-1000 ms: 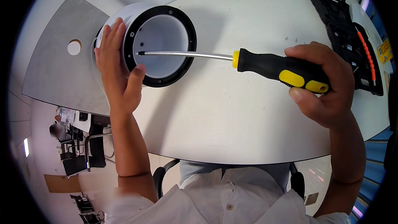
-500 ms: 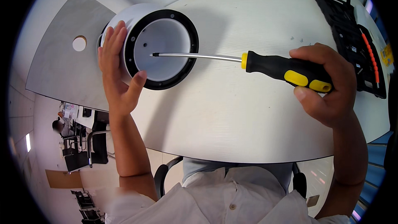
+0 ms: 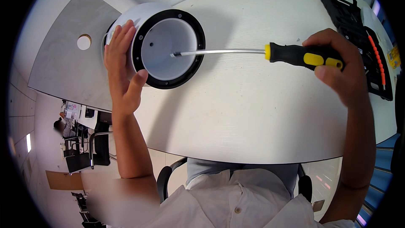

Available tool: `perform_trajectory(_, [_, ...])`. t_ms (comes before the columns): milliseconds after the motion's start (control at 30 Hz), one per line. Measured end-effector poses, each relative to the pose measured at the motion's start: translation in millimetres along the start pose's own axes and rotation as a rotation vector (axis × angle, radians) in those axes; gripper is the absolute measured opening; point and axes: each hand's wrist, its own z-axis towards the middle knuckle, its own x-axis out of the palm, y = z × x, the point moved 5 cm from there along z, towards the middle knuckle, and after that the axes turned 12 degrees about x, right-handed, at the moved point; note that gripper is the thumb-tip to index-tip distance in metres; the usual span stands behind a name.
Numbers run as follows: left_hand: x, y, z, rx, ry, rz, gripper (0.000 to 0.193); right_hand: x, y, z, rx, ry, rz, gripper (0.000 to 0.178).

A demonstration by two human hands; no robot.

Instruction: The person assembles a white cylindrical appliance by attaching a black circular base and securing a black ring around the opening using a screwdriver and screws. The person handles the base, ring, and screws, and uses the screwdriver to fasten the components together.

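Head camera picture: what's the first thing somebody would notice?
The long screwdriver, black and yellow, held in the right hand, with its tip inside the white cylinder with the black ring. The left hand steadies that cylinder on the pale table.

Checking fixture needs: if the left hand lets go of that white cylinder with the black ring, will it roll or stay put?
The white cylinder lies on its side on the table, so it would probably roll. The left hand braces its black ring. It looks like a hollow shell, likely light; a nudge from the screwdriver could shift it.
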Motion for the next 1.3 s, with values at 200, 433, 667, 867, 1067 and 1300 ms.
perform_trajectory(200, [-1,-3,-1,0.015,0.012,0.003,0.066,-3,-22,7,0.238,0.264,0.020,0.036])
perform_trajectory(433, [-11,-7,-6,0.030,0.031,0.038,0.065,9,-27,6,0.363,0.307,0.040,0.039])
perform_trajectory(667, [-17,-5,-11,0.002,0.017,0.042,0.063,11,-27,4,0.385,0.350,-0.043,0.036])
perform_trajectory(867, [-17,-4,-12,-0.012,0.008,0.061,0.059,13,-27,4,0.387,0.361,-0.052,0.036])
perform_trajectory(1067, [-16,-5,-11,-0.001,0.001,0.062,0.057,16,-28,4,0.386,0.383,-0.067,0.034])
perform_trajectory(1300, [-17,-5,-13,0.009,0.004,0.078,0.055,18,-29,3,0.377,0.416,-0.077,0.033])
